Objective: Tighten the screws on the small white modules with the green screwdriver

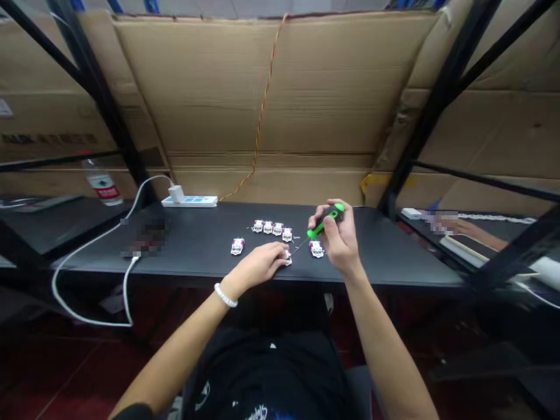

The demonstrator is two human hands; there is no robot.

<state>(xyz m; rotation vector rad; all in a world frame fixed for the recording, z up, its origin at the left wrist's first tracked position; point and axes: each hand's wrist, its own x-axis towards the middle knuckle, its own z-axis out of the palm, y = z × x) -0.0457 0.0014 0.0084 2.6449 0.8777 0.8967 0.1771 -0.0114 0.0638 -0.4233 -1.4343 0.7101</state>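
Note:
My right hand [339, 236] is closed around a green and black screwdriver [326, 220], its thin tip slanting down to the left toward a small white part [287, 255]. My left hand [262, 262] presses on that part and holds it on the black table [196, 245], fingers curled over it. Another small white part [316, 249] lies just under my right hand. A row of several like parts [272, 228] sits behind, and a single one [237, 247] lies to the left.
A white power strip [190, 200] with a plugged charger and white cable [87, 245] lies at the back left. A plastic bottle [102, 184] stands on the left shelf. Black rack posts [420, 122] flank the table. Another person's arm [481, 235] rests at the right. Cardboard lines the back.

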